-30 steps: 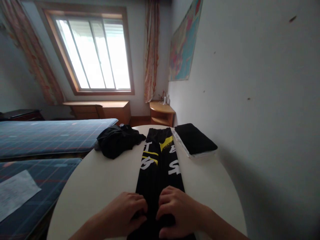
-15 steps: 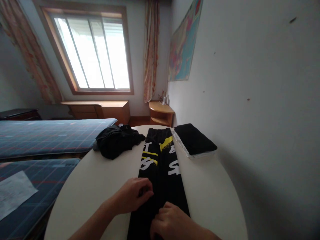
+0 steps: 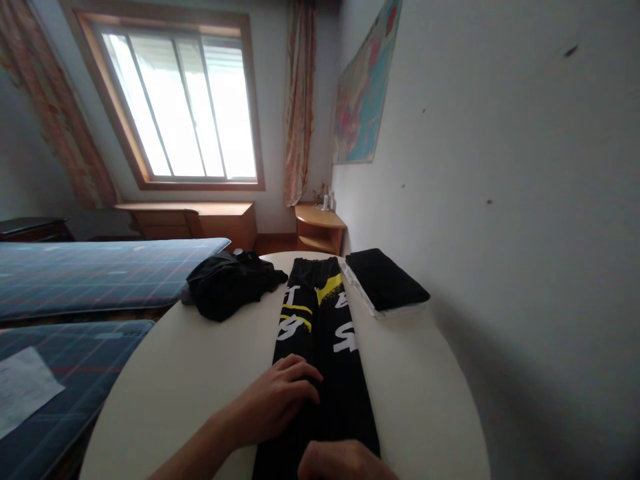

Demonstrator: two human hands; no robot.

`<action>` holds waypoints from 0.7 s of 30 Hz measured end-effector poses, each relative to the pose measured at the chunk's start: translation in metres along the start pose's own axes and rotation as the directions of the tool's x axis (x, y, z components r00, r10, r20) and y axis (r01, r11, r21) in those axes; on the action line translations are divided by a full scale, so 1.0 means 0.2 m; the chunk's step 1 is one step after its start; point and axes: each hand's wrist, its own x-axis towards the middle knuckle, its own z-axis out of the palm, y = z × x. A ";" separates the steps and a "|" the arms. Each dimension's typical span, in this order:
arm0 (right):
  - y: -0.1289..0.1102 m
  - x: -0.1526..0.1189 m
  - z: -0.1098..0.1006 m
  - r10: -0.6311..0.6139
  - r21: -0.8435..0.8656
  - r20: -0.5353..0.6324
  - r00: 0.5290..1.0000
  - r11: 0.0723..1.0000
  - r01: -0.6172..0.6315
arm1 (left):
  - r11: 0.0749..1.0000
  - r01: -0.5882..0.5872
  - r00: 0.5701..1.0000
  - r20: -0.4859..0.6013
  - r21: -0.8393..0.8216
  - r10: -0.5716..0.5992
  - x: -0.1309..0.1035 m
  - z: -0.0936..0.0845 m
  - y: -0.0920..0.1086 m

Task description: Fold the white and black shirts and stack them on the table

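Observation:
A pair of black trousers (image 3: 325,380) with white letters and yellow stripes lies lengthwise on the round white table (image 3: 175,387), waistband at the far end and legs running toward me. My left hand (image 3: 283,393) rests on the trousers from the left, its fingers stretched out and slightly bent over the cloth, holding nothing visible. At the bottom edge of the view, my right hand (image 3: 345,460) is over the nearer part of the legs. Only its back and knuckles show; the fingers are hidden, so any grip on the cloth cannot be made out.
A crumpled black garment (image 3: 227,283) lies at the table's far left. Toward the far right is a folded stack with black cloth (image 3: 387,280) on top and white beneath. Mattresses (image 3: 100,280) with a paper sheet (image 3: 27,387) stand left; a wall (image 3: 500,267) rises right.
My left hand has gone from loosely curled to fingers extended over the trousers, a little to the right. My right hand has moved down toward me. The view has shifted slightly.

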 end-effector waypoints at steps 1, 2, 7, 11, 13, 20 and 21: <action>0.01 0.00 0.00 0.002 0.032 0.011 1.000 0.999 -0.003 | 1.000 -0.001 1.000 -0.002 -0.012 0.001 0.01 0.00 0.00; 0.02 0.00 0.01 -0.005 0.058 0.025 1.000 0.998 0.004 | 1.000 -0.006 1.000 -0.002 -0.025 0.006 0.01 0.01 0.01; 0.09 0.01 0.01 -0.207 0.021 0.100 0.973 0.978 0.206 | 0.999 -0.044 0.999 0.028 -0.024 0.045 0.03 0.08 0.02; 0.08 0.01 -0.10 -0.358 -0.180 0.092 0.929 0.912 0.369 | 0.996 -0.084 0.996 0.036 0.007 0.084 0.04 0.12 0.04; 0.06 0.01 -0.21 -0.378 -0.212 0.021 0.926 0.903 0.373 | 0.993 -0.114 0.992 0.064 0.033 0.112 0.04 0.12 0.07; 0.17 0.03 -0.45 0.152 -0.052 -0.390 0.908 0.981 -0.187 | 0.988 -0.149 0.972 0.190 0.031 0.141 0.03 0.08 0.12; 0.21 0.03 -0.44 0.184 -0.041 -0.377 0.908 0.976 -0.215 | 0.989 -0.149 0.972 0.189 0.020 0.142 0.03 0.08 0.12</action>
